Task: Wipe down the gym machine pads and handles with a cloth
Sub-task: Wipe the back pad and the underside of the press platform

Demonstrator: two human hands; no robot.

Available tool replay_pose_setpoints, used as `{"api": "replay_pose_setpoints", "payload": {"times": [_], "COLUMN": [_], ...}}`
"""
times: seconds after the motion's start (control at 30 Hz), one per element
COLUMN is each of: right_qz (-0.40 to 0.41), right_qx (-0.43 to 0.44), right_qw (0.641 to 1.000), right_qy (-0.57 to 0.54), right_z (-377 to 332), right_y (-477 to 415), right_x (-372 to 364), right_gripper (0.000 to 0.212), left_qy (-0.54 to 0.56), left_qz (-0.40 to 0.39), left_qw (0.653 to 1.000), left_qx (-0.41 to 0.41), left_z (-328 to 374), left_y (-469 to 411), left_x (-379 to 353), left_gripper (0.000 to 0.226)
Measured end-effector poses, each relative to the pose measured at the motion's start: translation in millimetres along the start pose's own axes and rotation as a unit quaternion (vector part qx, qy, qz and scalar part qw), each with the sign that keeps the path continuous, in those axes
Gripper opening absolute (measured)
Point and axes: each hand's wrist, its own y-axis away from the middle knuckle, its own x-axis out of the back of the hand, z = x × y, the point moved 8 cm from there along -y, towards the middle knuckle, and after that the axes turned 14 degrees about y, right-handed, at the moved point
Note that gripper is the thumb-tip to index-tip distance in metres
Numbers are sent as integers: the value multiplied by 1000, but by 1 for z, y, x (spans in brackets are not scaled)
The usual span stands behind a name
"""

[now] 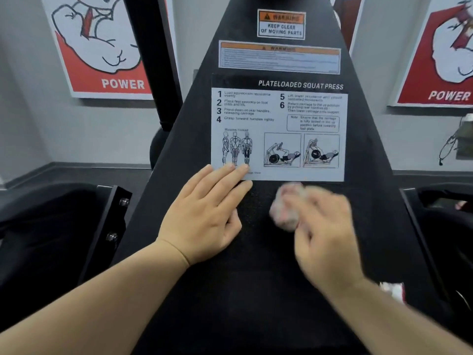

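A black sloping panel of the squat press machine fills the middle of the view. My left hand lies flat on it, fingers straight, with the fingertips touching the lower left corner of the white instruction label. My right hand is blurred and grips a crumpled whitish-pink cloth, which is pressed on the black surface just below the label.
Two warning stickers sit higher on the panel. A black bracket with bolts stands at the left. Dark machine parts flank both sides. Red and white posters hang on the grey wall. A small white and red thing shows at the right.
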Motion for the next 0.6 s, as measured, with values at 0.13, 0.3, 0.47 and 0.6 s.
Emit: {"api": "replay_pose_setpoints", "payload": {"times": [0.13,0.3,0.47,0.6], "right_qz": [-47,-113,-193,-150], "right_qx": [57,-231,-359,-243], "right_qw": [997,930,786,900], "right_qy": [-22,-262,-466,-329], "right_z": [-25,14,12,30], "right_y": [31,21,23,12], "right_x": [1,17,-1,23], "right_gripper": [48,39,12,35], "left_qy": [-1,75,215,151], "left_qz": [-18,-94,-73,24], "left_qw": [1000,992,974,988], "left_qx": [7,43,21,13], "left_z": [-2,39,73,50], "left_y": [1,11,-17,-49], "left_x": [-3,-14,-25,-7], "left_gripper": [45,75,74,25]}}
